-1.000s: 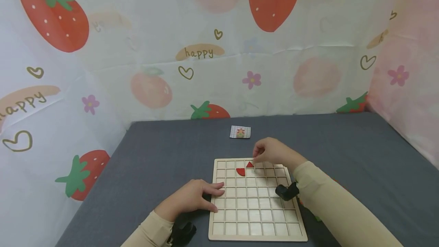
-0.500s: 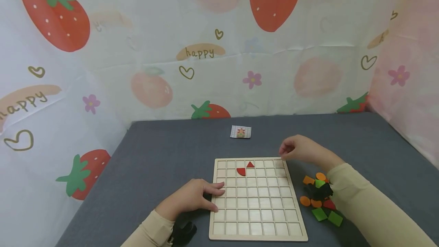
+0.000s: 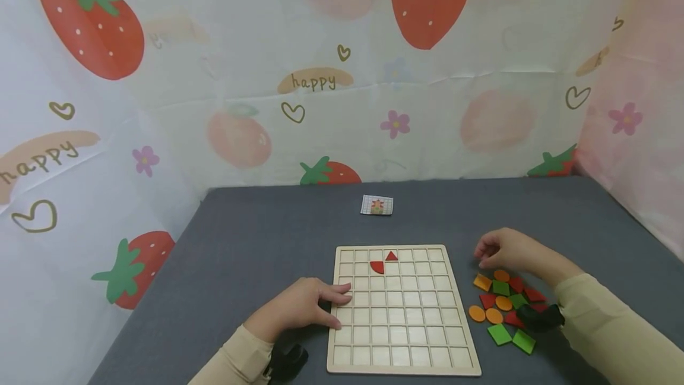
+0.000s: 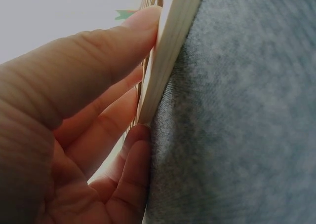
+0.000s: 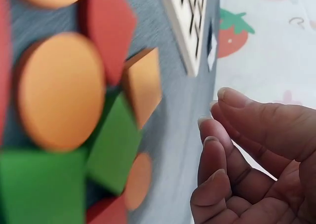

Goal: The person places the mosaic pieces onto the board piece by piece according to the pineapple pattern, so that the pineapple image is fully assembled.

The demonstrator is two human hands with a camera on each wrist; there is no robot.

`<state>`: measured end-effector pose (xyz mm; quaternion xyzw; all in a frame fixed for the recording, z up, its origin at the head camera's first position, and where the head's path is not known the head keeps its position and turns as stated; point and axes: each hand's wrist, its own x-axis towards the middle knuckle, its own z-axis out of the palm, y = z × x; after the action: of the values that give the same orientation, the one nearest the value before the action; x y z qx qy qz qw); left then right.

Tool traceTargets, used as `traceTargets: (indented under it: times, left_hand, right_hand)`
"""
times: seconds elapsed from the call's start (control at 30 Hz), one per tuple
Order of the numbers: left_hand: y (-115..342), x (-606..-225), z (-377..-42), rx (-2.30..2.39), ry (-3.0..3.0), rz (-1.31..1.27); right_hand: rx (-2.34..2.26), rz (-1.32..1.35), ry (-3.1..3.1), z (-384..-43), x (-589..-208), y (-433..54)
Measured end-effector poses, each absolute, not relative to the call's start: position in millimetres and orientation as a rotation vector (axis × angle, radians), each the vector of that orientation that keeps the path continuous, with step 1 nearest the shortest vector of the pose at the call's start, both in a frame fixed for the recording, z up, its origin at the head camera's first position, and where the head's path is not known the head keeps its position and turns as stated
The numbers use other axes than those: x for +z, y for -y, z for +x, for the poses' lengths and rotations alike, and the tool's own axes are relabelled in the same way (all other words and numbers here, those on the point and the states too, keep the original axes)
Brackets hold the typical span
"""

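A pale wooden grid board lies on the dark cloth in the head view. Near its far edge sit a red quarter-circle tile and a red triangle tile. My left hand rests at the board's left edge, thumb and fingers spread. The left wrist view shows the thumb touching the board's rim. Off the board's right side, my right hand hovers just beyond a group of loose tiles. Its fingers are loosely bent, with nothing between them and the thumb.
The loose tiles include orange discs, green squares and red pieces. A small picture card lies behind the board. A strawberry-print curtain hangs behind the table.
My right hand has moved right, from the board's far edge to beyond the loose tiles, uncovering most of them. My left hand and the two red tiles on the board have stayed in place.
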<state>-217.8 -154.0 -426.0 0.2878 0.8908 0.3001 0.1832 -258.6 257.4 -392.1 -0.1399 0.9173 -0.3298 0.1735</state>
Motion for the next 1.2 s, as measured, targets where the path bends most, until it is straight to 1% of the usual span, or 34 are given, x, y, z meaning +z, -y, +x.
traceTargets:
  times: [0.23, 0.33, 0.6, 1.2]
  left_hand:
    - [154.2, -427.1, -218.1, 0.861, -2.504, 0.797]
    - [154.0, -426.7, -218.0, 0.86, -2.505, 0.787]
    - [153.5, -425.2, -217.3, 0.851, -2.508, 0.781]
    - [154.8, -425.4, -218.0, 0.844, -2.516, 0.83]
  right_hand:
    - [-0.964, -0.351, -2.587, -253.6, -398.8, -274.0]
    - [-0.975, -0.371, -2.579, -252.7, -402.3, -275.8]
    - [-0.97, -0.453, -2.538, -251.3, -411.9, -266.7]
    - [-0.889, -0.412, -2.516, -250.4, -404.7, -255.2]
